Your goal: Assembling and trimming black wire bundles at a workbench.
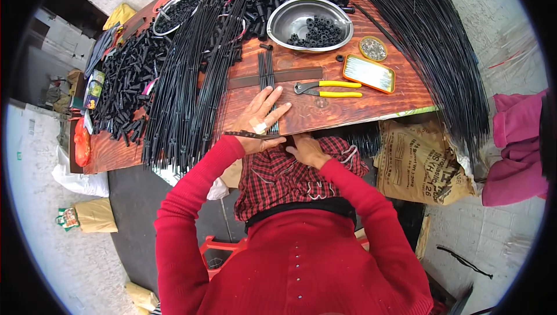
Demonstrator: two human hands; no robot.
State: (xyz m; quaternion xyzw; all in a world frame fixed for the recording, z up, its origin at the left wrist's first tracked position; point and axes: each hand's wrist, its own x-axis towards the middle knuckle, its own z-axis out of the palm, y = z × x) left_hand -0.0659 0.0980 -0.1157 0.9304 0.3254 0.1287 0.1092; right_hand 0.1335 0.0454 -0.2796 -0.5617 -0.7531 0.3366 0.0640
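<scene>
My left hand [259, 115] lies flat with its fingers spread over a few thin black rods [267, 70] near the table's front edge. A pale bandage wraps one of its fingers, and its thumb side drops past the edge. My right hand [307, 150] is curled just below that edge, near the rods' close ends. Its fingertips are partly hidden, so I cannot see what they grip. A dark flat bar [299, 74] lies crosswise under the rods. Yellow-handled pincers [331, 89] rest to the right of my left hand.
A metal bowl [281, 19] holds small black rings. Beside it are a tin of small pieces [373, 48] and a yellow-rimmed tray of thin pins [369, 73]. Long rod bundles [180, 94] [432, 36] flank the work area. Black tubular parts [119, 83] are heaped at left.
</scene>
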